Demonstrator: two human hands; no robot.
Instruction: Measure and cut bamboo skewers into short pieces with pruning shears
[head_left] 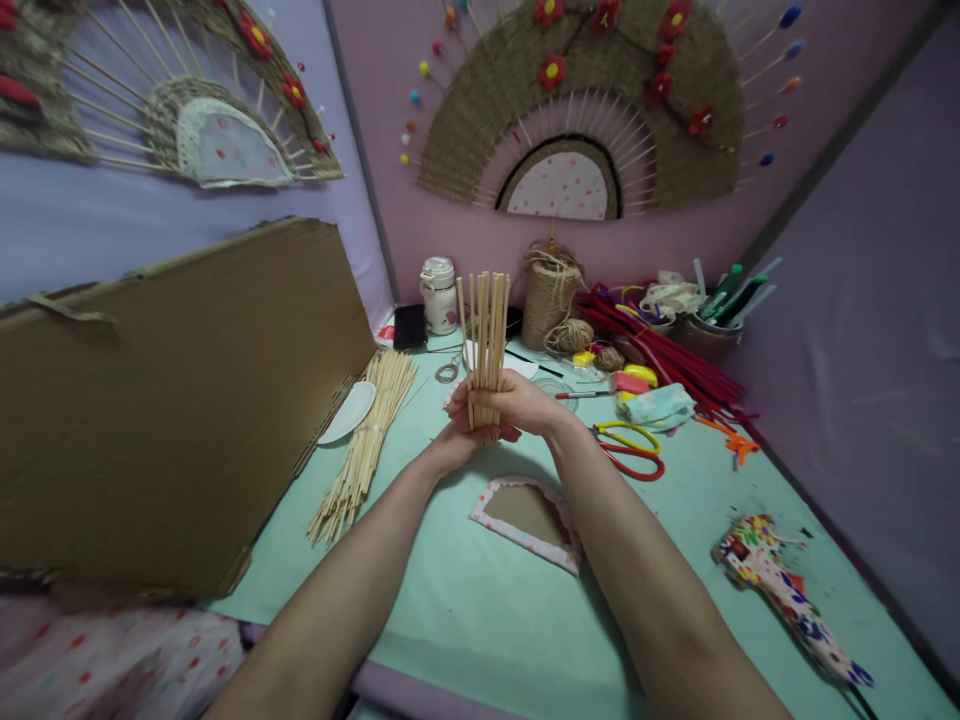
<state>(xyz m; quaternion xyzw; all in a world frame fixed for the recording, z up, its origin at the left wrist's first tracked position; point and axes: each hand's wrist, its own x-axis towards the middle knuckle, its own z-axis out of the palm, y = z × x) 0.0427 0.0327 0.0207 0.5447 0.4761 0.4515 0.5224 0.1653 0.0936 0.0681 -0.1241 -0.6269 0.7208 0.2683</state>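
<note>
Both hands grip one upright bundle of short wooden sticks (486,325) above the mint-green table (480,610). My right hand (517,402) wraps round the bundle's lower part from the right. My left hand (459,440) closes under and round its bottom end from the left. Just below the hands lies a semicircular cardboard piece with a fabric-wrapped edge (529,518). A loose sheaf of long wooden skewers (367,440) lies on the table to the left, apart from my hands.
A big cardboard sheet (172,400) leans at the left. Red-and-yellow scissors (630,450), twine spools (551,290), red pipe cleaners (675,360), a white jar (439,295) and a cup of tools (709,325) crowd the back. A patterned glue gun (780,590) lies at the right.
</note>
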